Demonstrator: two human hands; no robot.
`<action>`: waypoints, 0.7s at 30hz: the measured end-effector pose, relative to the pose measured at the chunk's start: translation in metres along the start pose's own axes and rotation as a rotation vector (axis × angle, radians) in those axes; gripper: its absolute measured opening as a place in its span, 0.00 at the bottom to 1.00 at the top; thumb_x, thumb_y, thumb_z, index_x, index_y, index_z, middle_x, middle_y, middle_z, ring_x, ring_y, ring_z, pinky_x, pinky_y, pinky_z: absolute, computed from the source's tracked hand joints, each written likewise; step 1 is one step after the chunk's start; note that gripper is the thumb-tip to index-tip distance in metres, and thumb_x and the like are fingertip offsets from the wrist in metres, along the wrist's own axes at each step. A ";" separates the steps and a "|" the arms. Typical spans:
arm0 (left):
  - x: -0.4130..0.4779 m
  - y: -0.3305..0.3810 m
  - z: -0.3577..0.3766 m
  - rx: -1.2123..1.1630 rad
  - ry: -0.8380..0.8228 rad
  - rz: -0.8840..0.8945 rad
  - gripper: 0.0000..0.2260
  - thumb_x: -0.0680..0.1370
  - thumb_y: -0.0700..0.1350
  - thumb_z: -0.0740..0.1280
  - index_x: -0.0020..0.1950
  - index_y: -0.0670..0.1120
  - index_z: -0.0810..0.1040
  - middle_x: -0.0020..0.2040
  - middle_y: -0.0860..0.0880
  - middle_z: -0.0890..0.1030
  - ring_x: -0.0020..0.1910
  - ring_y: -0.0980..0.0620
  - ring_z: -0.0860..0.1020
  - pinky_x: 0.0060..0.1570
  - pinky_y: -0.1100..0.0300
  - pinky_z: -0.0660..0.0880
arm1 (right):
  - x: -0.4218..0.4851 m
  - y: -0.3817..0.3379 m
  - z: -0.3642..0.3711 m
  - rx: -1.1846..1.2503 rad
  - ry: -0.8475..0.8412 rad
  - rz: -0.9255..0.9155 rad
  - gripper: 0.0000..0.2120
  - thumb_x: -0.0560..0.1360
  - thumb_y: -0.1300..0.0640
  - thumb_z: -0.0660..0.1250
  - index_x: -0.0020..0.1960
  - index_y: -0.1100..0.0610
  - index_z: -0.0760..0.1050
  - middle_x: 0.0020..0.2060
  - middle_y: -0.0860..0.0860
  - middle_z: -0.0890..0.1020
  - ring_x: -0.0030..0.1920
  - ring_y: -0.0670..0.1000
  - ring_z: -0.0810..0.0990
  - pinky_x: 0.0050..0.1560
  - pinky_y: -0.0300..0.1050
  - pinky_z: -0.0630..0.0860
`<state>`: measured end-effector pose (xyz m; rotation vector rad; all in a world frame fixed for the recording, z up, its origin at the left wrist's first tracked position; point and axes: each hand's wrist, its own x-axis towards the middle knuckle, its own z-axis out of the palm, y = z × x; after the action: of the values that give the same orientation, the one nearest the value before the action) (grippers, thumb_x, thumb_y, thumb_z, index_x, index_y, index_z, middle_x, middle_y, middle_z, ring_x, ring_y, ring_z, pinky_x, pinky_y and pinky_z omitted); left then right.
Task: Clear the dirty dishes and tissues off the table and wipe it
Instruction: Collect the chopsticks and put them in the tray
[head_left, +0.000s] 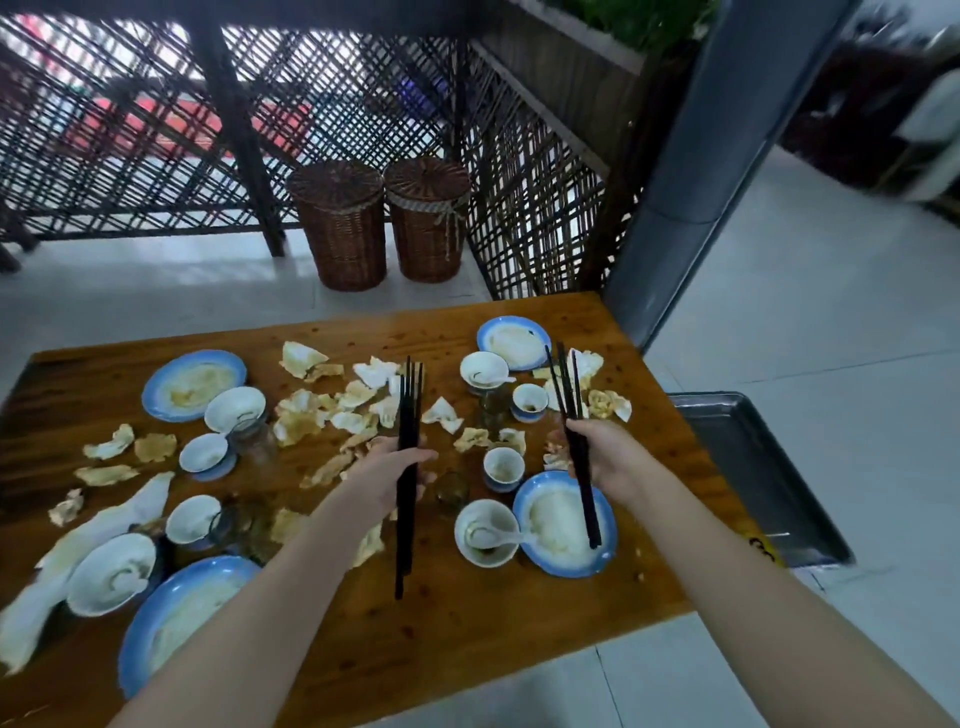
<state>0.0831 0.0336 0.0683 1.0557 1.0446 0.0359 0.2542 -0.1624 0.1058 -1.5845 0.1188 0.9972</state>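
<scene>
A person clearing a littered wooden worktop (493, 613) holds black chopsticks in both fists: the left hand (395, 470) curls round the left bundle (410, 405), the right hand (597, 457) round the right bundle (567, 389), sticks pointing away over crumpled tissues (358, 395) and blue-rimmed plates (156, 387). A steel tray (748, 467) waits off the worktop's right edge, nearest the right hand.

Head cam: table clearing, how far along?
Early. Done: nothing visibly cleared. In hand: left hand and right hand each hold a bundle of black chopsticks above the table. Left: blue-rimmed plates, bowls, cups, glasses and crumpled tissues all lie on it; no wiping yet. A metal tray sits beside the table.
</scene>
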 end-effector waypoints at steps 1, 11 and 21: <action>-0.004 -0.002 0.008 0.002 -0.013 -0.001 0.07 0.76 0.36 0.70 0.52 0.44 0.77 0.35 0.45 0.77 0.25 0.53 0.77 0.24 0.61 0.72 | -0.006 0.002 -0.008 -0.019 0.014 -0.011 0.08 0.80 0.59 0.60 0.55 0.59 0.76 0.34 0.52 0.81 0.30 0.48 0.75 0.26 0.41 0.70; -0.026 -0.022 0.119 0.118 -0.150 0.029 0.04 0.78 0.36 0.67 0.52 0.39 0.75 0.39 0.42 0.77 0.29 0.50 0.76 0.25 0.61 0.71 | -0.053 0.020 -0.128 0.045 0.172 -0.096 0.08 0.79 0.62 0.62 0.56 0.60 0.76 0.40 0.53 0.83 0.34 0.49 0.77 0.29 0.42 0.72; -0.057 -0.076 0.278 0.072 -0.247 -0.084 0.04 0.81 0.38 0.63 0.53 0.43 0.75 0.41 0.45 0.79 0.28 0.50 0.77 0.23 0.60 0.72 | -0.090 0.054 -0.313 0.140 0.234 -0.071 0.07 0.79 0.65 0.60 0.55 0.62 0.74 0.40 0.56 0.81 0.32 0.50 0.75 0.30 0.42 0.70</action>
<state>0.2177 -0.2272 0.0758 1.0509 0.8701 -0.1974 0.3309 -0.4837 0.1015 -1.5609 0.2857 0.7306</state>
